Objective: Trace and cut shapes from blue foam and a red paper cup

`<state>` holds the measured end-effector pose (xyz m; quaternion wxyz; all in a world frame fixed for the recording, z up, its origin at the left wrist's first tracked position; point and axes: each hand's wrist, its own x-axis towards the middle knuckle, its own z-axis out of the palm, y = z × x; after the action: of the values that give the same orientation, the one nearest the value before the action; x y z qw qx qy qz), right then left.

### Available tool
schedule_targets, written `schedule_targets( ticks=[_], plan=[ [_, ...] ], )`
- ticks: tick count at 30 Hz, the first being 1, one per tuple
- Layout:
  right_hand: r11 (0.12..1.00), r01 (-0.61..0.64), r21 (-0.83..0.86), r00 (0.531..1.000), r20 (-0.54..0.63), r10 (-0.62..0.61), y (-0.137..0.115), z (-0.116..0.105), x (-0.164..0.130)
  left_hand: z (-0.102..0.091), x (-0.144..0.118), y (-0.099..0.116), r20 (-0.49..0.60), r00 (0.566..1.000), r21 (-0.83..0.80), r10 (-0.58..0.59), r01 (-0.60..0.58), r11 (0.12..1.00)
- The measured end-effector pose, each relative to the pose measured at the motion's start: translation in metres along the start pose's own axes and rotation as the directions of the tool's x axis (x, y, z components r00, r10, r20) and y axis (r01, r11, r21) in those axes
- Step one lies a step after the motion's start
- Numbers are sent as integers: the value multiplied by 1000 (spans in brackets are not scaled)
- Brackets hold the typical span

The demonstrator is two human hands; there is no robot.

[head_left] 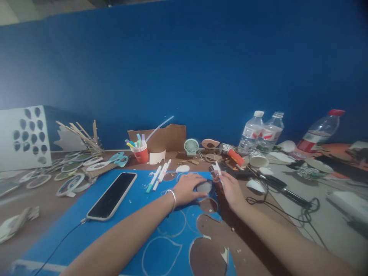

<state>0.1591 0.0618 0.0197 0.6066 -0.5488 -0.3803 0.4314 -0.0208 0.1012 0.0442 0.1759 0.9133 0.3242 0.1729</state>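
My left hand point(188, 189) lies on a blue sheet point(120, 241), fingers stretched out and the thumb apart, with a bracelet at the wrist. Between thumb and fingers a greyish rounded shape point(204, 187) shows; whether the hand touches it is unclear. At the sheet's right edge, my right hand point(230, 189) is closed around a slim white pen-like tool point(218, 168), its lower end hidden. Pale teardrop outlines point(161, 255) are drawn on the sheet. Rounded cutouts along its right side bare the brown tabletop point(208, 257).
White markers point(161, 171) and a phone point(112, 197) on a cable lie left of my hands. Behind stand a red cup of pens point(140, 153) and a small fan point(191, 147). Bottles point(251, 132) and a corded black tool point(283, 189) are at right; scissors point(107, 163) at left.
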Motion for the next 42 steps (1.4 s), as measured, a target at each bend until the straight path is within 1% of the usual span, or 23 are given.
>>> schedule_targets(
  ticks=[5,10,15,24,31,36,42],
  plan=[
    [1000,2,1,1000,-19,-2,-2,0,-2,-2,-2,-2,-47,997,-4,-59,59,998],
    [1000,13,19,1000,-18,-12,-3,2,-1,-2,-2,5,-29,999,31,-30,31,999],
    [998,17,58,1000,-4,-16,0,3,1,-3,-5,9,-27,999,45,-32,33,998],
    [997,46,62,999,-15,-45,-1,2,1,-6,-8,11,-21,999,-14,-35,34,999],
    [999,6,45,1000,-12,-6,-5,3,-1,-6,-7,9,-18,999,-50,-48,47,998],
    [998,-34,54,999,-9,34,-9,3,-4,-6,-7,12,-9,999,-36,-52,51,998],
    [994,-87,70,996,-3,87,-6,-2,-5,-5,-6,12,19,999,-34,-43,43,998]
  ],
)
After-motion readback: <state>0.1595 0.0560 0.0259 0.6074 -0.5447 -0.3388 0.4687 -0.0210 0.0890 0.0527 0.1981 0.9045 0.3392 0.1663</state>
